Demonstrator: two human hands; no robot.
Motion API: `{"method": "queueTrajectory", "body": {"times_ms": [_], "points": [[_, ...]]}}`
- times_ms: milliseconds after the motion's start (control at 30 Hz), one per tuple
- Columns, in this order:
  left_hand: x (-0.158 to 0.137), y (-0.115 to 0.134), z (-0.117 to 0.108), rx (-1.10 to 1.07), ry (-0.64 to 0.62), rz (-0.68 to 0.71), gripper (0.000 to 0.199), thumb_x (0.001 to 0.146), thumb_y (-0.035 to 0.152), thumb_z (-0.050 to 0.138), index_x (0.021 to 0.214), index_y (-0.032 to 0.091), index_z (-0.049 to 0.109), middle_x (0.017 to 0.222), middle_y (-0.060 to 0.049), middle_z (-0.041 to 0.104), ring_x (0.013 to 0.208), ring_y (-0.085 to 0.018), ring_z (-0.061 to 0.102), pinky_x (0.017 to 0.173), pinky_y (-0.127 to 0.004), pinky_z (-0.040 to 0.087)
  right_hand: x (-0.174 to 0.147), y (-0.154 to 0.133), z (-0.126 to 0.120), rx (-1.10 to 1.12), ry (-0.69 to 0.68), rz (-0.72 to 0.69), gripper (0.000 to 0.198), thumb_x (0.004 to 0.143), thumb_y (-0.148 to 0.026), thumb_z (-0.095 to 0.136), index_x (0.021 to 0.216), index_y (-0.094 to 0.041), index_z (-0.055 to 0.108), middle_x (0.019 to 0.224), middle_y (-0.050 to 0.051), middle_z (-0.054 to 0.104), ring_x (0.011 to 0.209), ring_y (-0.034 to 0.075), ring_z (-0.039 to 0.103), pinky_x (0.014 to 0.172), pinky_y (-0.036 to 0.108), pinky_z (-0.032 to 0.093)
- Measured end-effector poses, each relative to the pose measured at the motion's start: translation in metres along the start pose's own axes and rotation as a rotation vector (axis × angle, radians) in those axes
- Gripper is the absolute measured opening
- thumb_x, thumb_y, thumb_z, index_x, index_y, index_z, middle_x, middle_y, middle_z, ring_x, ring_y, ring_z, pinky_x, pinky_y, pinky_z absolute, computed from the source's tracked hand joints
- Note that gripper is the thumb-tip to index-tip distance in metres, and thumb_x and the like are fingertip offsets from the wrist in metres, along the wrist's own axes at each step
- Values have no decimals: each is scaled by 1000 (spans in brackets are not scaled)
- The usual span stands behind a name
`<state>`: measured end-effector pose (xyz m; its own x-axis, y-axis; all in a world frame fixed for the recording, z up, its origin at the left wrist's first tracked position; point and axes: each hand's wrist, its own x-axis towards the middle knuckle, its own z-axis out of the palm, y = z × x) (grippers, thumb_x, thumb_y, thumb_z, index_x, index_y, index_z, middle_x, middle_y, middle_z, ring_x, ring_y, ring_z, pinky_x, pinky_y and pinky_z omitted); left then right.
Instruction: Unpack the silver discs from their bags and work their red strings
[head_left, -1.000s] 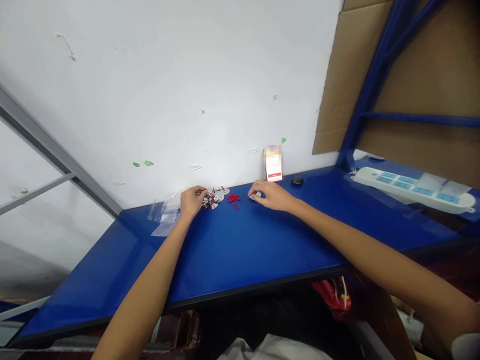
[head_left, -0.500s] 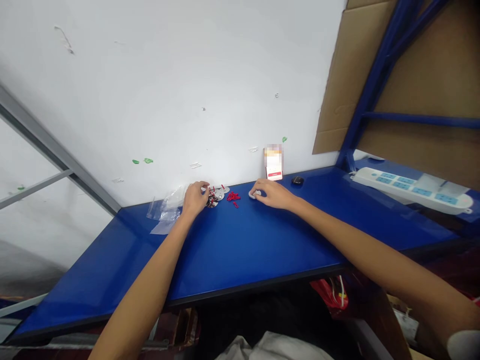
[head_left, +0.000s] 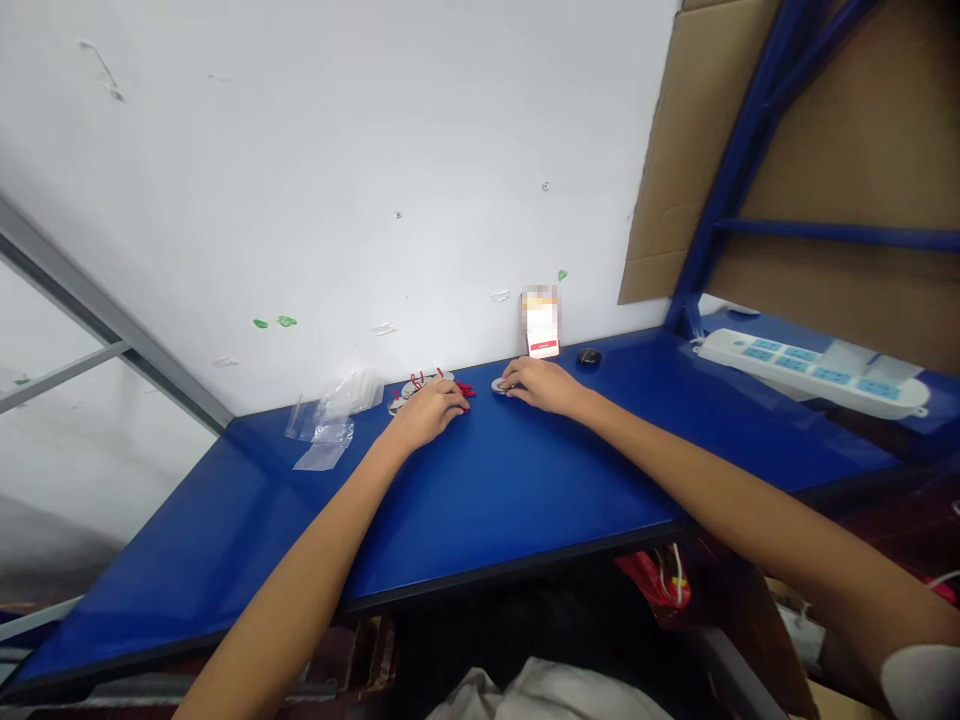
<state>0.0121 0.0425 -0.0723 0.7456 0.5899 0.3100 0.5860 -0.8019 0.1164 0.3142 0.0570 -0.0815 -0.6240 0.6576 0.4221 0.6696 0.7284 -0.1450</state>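
My left hand [head_left: 429, 413] is over the small red pieces [head_left: 466, 389], thumb and fingertips closed on one at the near edge of their little heap. Round silvery discs [head_left: 414, 385], some with red bits on them, lie behind and beside this hand, which partly covers them. To the right, my right hand [head_left: 541, 384] has its fingers closed on the edge of a flat round disc [head_left: 496, 385] at the tabletop. Part of that disc is hidden under the fingertips. The red pieces are too small to name exactly.
Clear plastic bags [head_left: 330, 425] lie left of the discs. A phone [head_left: 541, 322] with a lit screen leans on the wall, and a small black object [head_left: 589, 357] sits right of it. A white power strip [head_left: 814, 373] lies at the right of the blue table [head_left: 480, 510].
My left hand has moved right, from the discs to the red pieces. My right hand has stayed in nearly the same place, its disc now lying flatter and showing more.
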Motion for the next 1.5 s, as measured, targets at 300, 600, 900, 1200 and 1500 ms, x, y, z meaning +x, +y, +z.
{"method": "queueTrajectory", "body": {"times_ms": [300, 600, 900, 1200, 1500], "points": [[-2, 14, -4, -76, 133, -126, 15, 104, 24, 51, 109, 22, 66, 103, -8, 72, 96, -25, 67, 87, -38, 52, 0, -2, -10, 54, 85, 7, 15, 101, -22, 68, 103, -25, 82, 110, 8, 75, 103, 25, 69, 87, 36, 53], [3, 36, -12, -314, 290, -251, 11, 100, 29, 60, 104, 23, 68, 102, -4, 79, 90, -20, 73, 79, -31, 54, -1, -14, -16, 33, 236, 143, 19, 102, -33, 69, 109, -31, 86, 101, 5, 82, 91, 26, 74, 75, 34, 52], [3, 42, -18, -385, 431, -272, 19, 98, 36, 70, 103, 25, 84, 106, -6, 82, 93, -23, 75, 87, -36, 59, 0, -32, -9, 373, 187, 44, 20, 99, -24, 69, 114, -28, 81, 111, 2, 84, 95, 22, 81, 86, 33, 61], [6, 45, -4, -451, 450, -235, 15, 98, 30, 72, 103, 27, 86, 108, -5, 82, 95, -23, 77, 87, -37, 61, 1, -54, -4, 673, 230, 24, 17, 100, -30, 65, 111, -26, 77, 108, 2, 84, 96, 21, 82, 90, 35, 65], [7, 51, -2, -630, 472, -321, 12, 94, 26, 77, 103, 21, 82, 97, -5, 84, 89, -24, 81, 88, -39, 66, 1, -58, 3, 735, 270, 12, 23, 98, -29, 67, 121, -26, 71, 113, 4, 82, 98, 22, 82, 92, 36, 66]]}}
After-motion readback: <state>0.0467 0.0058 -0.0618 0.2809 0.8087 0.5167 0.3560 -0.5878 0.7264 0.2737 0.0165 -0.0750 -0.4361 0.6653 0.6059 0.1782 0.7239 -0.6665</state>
